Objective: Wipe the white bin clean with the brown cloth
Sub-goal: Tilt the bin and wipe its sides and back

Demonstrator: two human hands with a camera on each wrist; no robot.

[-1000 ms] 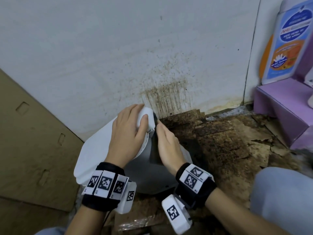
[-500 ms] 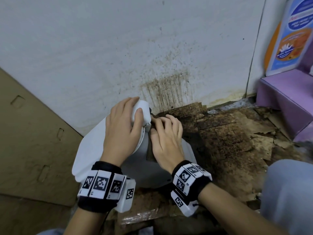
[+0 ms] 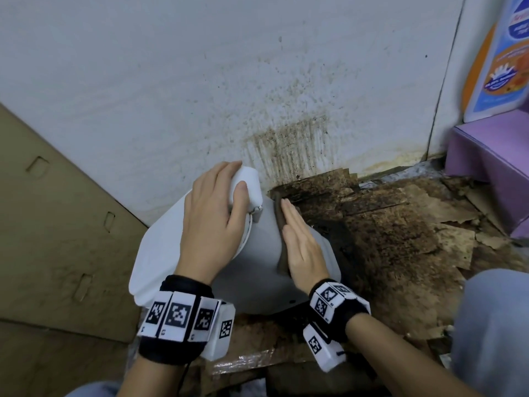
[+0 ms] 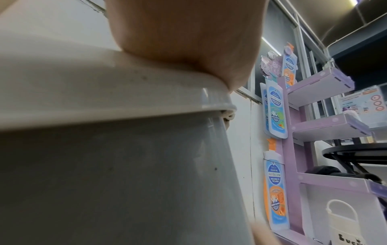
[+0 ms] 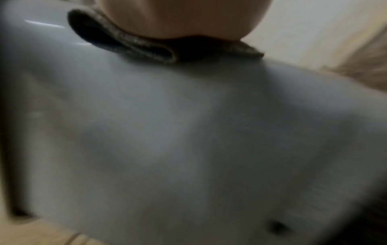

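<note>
The white bin [image 3: 257, 253] leans tilted toward the wall, its white lid [image 3: 160, 239] to the left and its grey-white side facing me. My left hand [image 3: 211, 216] grips the lid's top corner, thumb curled over its edge. My right hand [image 3: 300, 242] lies flat with straight fingers on the brown cloth [image 3: 279, 213], pressing it against the bin's side. Only a dark strip of cloth shows beside the fingers. In the right wrist view the folded cloth [image 5: 136, 44] sits under the palm [image 5: 184, 16] on the bin wall [image 5: 188, 132]. The left wrist view shows the bin's rim [image 4: 104, 92] under my palm [image 4: 178, 33].
The white wall [image 3: 257, 81] behind the bin carries brown stains. Rotten brown board and scraps [image 3: 386, 224] cover the floor to the right. A cardboard sheet [image 3: 57, 239] leans at the left. A purple display shelf [image 3: 492, 167] stands at the right, and my knee [image 3: 495, 325] is at lower right.
My right hand has gone from curled knuckles near the bin's top to lying flat and stretched along the bin's side over the cloth. The left hand keeps its hold on the lid.
</note>
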